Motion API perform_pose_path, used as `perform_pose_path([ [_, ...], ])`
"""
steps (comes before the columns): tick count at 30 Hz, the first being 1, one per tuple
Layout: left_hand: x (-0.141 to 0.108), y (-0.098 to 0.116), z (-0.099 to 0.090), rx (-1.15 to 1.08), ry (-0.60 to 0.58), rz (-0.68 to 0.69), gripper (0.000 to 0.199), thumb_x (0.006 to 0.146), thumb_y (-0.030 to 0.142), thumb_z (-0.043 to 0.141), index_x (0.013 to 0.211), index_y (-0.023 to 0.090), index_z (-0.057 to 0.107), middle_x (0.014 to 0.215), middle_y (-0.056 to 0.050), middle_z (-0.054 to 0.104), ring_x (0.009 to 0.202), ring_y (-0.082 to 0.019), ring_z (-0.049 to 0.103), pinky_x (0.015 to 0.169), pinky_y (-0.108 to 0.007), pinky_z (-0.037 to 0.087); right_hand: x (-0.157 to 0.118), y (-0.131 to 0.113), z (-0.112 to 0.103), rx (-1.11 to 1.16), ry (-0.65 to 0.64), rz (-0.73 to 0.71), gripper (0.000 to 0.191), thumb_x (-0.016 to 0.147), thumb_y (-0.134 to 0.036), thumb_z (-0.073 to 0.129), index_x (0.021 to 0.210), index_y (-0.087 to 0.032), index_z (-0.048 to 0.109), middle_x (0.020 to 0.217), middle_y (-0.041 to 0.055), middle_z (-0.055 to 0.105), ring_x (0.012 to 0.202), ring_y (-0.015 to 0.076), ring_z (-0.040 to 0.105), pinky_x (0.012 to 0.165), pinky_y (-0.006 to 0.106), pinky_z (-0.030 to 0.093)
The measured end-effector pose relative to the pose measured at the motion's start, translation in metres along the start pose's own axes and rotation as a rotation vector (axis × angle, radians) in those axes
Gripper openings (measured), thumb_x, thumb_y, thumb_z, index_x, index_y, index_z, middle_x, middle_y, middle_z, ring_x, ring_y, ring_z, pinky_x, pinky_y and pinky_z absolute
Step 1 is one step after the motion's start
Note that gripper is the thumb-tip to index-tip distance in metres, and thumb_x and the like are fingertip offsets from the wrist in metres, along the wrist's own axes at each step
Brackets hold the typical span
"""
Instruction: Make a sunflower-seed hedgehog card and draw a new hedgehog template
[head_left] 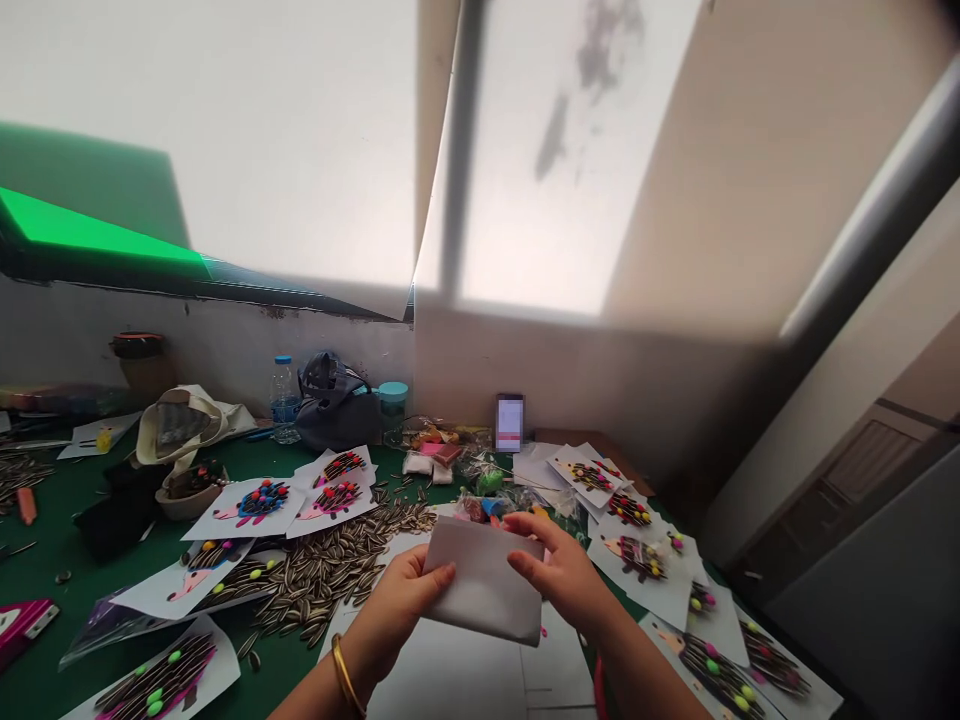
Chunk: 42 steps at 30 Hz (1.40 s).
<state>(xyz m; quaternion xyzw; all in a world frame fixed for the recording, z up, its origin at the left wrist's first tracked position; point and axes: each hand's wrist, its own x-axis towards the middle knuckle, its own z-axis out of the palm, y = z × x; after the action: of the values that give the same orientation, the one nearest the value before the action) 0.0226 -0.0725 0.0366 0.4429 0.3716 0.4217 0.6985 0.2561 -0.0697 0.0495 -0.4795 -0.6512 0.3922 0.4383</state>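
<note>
My left hand (394,605) grips a smooth white paper sheet (484,595), its visible face undecorated, between finished-looking white hedgehog cards (262,503) with striped-seed quills; my right hand (566,575) curls at its edge, grip unclear.

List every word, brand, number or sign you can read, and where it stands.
No text is readable.
Phone screen: too blurred.
Bottle: any print is too small.
Pink object: any marking is too small.
Paper in left hand: no writing shows.
</note>
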Motion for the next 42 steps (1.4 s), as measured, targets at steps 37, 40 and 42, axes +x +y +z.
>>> perform_pose_path([
  [37, -0.004, -0.002, 0.005, 0.069, 0.021, -0.036, 0.053, 0.064, 0.055, 0.079, 0.088, 0.009, 0.075, 0.075, -0.009, 0.071, 0.063, -0.015, 0.056, 0.059, -0.023, 0.036, 0.0, -0.021, 0.005, -0.079, -0.094, 0.14, 0.026, 0.08, -0.043, 0.058, 0.079, -0.018, 0.066, 0.078, 0.0037, 0.064, 0.07, 0.0175, 0.056, 0.058, 0.026, 0.04],
  [40, -0.004, -0.003, 0.005, 0.063, 0.011, -0.039, 0.053, 0.065, 0.055, 0.078, 0.09, 0.009, 0.075, 0.075, -0.009, 0.071, 0.064, -0.015, 0.056, 0.059, -0.023, 0.036, 0.0, -0.022, 0.004, -0.081, -0.096, 0.14, 0.025, 0.08, -0.041, 0.057, 0.079, -0.018, 0.066, 0.079, 0.0039, 0.064, 0.071, 0.0179, 0.056, 0.06, 0.026, 0.041],
  [42, -0.004, -0.003, 0.004, 0.058, 0.006, -0.045, 0.053, 0.066, 0.055, 0.077, 0.091, 0.009, 0.075, 0.076, -0.009, 0.071, 0.065, -0.016, 0.057, 0.06, -0.023, 0.037, 0.0, -0.022, 0.004, -0.091, -0.096, 0.137, 0.024, 0.08, -0.04, 0.057, 0.078, -0.018, 0.067, 0.08, 0.004, 0.065, 0.073, 0.0184, 0.057, 0.062, 0.026, 0.041],
])
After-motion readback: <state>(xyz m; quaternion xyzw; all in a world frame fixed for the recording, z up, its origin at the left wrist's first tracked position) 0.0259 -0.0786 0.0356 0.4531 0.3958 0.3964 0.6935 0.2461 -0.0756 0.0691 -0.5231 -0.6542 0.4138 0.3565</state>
